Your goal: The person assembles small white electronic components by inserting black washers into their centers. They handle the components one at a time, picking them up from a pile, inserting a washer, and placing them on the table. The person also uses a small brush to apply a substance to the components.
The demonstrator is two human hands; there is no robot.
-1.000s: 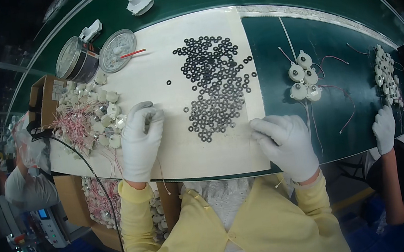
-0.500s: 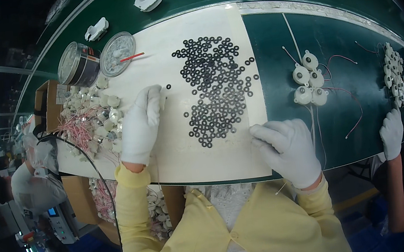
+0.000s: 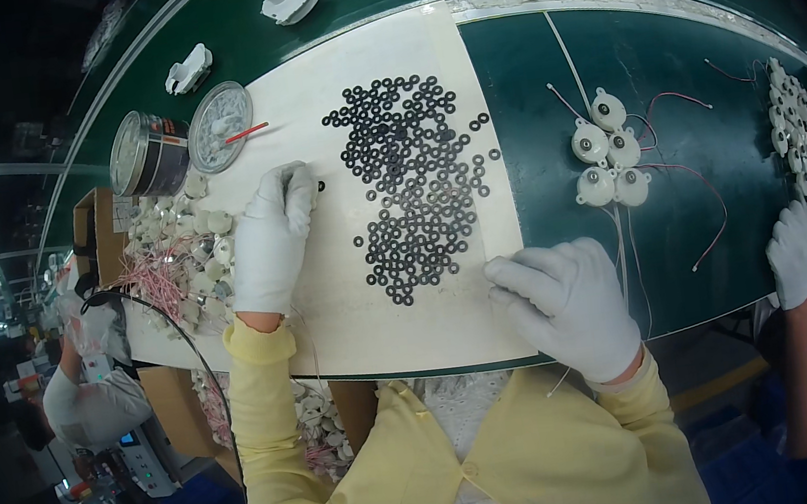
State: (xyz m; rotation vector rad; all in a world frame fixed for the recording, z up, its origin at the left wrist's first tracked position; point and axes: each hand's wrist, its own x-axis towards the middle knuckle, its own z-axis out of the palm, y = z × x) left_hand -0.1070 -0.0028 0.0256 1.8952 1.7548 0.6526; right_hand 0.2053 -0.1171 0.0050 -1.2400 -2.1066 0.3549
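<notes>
My left hand [image 3: 273,238], in a white glove, is closed beside a single black ring [image 3: 321,187] on the white sheet. What its fingers hold, if anything, is hidden; a thin wire trails below the wrist. My right hand [image 3: 572,310], gloved too, has its fingers pressed together over the sheet's right edge. A thin wire with a pale end [image 3: 557,384] hangs out beneath it, and whatever the fingers grip is out of sight. Between the hands lies a wide spread of small black rings [image 3: 402,156]. Several round white motor-like parts [image 3: 612,148] with wires stand on the green surface to the right.
At left are a heap of wired white parts [image 3: 183,241], a tin [image 3: 148,154], and its lid [image 3: 222,123] with a red stick across it. White housings [image 3: 290,0] sit at the back. A co-worker's gloved hand [image 3: 792,253] is near more parts at far right.
The view has shifted slightly. My left hand's fingers have curled in more, close to the lone ring. My right hand keeps nearly the same pose. The co-worker's hand has moved a little.
</notes>
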